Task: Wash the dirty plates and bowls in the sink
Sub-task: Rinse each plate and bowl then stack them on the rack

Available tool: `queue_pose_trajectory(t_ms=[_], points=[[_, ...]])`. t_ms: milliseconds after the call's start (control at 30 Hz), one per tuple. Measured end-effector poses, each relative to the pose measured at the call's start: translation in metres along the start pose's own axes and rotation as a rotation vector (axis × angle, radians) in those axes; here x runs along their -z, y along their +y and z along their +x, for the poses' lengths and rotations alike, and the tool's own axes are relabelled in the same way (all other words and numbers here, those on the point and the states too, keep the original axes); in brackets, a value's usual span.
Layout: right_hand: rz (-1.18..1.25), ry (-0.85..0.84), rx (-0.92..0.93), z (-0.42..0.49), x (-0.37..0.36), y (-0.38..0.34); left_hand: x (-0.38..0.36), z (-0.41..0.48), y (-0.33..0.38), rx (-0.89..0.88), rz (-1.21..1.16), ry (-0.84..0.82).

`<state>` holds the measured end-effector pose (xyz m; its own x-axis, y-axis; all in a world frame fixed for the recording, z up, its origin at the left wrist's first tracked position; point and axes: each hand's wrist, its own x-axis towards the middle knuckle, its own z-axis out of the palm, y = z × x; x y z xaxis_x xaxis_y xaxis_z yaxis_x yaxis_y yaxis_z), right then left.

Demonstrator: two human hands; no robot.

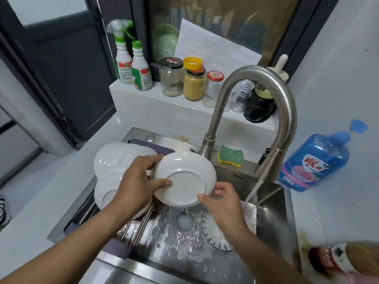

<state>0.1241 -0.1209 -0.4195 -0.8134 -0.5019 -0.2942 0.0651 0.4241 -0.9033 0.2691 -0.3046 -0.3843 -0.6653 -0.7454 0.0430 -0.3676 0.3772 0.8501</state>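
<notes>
Over the stainless steel sink (270,220), a round white ceramic plate (184,179) is gripped by left hand (135,181) and right hand (223,203); rinsing seems underway, with the faucet stream (253,189) needed next.

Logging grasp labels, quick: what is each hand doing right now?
Left hand: grips the white plate at its left rim.
Right hand: pinches the same plate at its lower right rim.

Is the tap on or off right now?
On. A water stream falls from the tap into the sink, just right of the plate.
</notes>
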Motion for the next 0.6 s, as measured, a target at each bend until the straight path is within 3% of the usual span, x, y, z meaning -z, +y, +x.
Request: queue_pose_trajectory(t_ms=[300, 600], points=[[-0.115, -0.087, 0.006, -0.008, -0.078, -0.027, 0.07, -0.013, -0.043, 0.043, 0.001, 0.141], [-0.223, -0.152, -0.096, -0.022, -0.137, -0.018, 0.095, -0.032, -0.103, 0.124, -0.017, 0.173]])
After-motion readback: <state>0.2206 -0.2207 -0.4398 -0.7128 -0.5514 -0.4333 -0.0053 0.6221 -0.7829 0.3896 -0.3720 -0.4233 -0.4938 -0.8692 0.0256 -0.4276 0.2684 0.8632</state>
